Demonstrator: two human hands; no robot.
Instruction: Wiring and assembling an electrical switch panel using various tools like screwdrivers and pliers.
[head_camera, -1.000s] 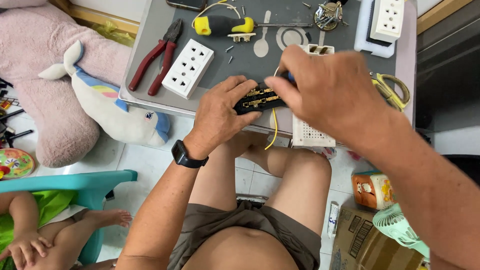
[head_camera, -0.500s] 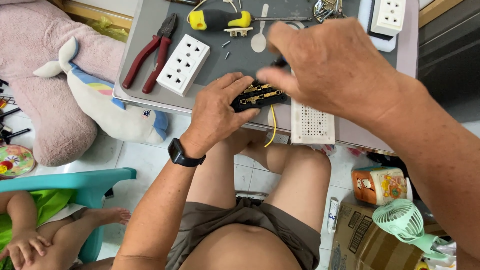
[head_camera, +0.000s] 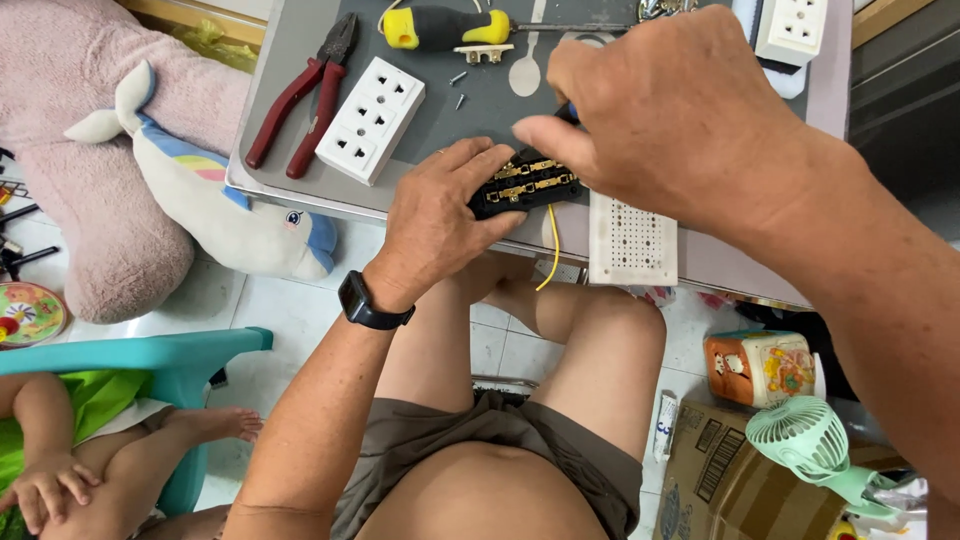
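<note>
Left hand (head_camera: 440, 215) clamped round the black socket core (head_camera: 525, 185), brass strips up, at the near edge of the grey table (head_camera: 300, 190). Right hand (head_camera: 670, 110) over it from the far side, thumb and forefinger pinched together on something blue right at the core; too hidden to tell what. Yellow wire (head_camera: 549, 250) hangs from the core over the edge.

Around it: white perforated plate (head_camera: 630, 240) just beside the core, half under the right wrist. White socket face (head_camera: 370, 120) to the left, red pliers (head_camera: 300, 105) next to that. Yellow-black screwdriver (head_camera: 440, 27) at the far side, loose screws (head_camera: 458, 88) near it. Another white socket (head_camera: 792, 28) at the far right corner. The right hand blocks most of the table's middle.

Below: white tile floor (head_camera: 260, 310). Plush whale (head_camera: 220, 200) leaning on a pink plush (head_camera: 90, 130) left of the table. Teal chair (head_camera: 150, 360) at lower left with a small child's arm and leg on it. Right side: printed tin (head_camera: 760, 368), green hand fan (head_camera: 810, 440) on a cardboard box (head_camera: 720, 480). Black watch (head_camera: 370, 305) on the left wrist.
</note>
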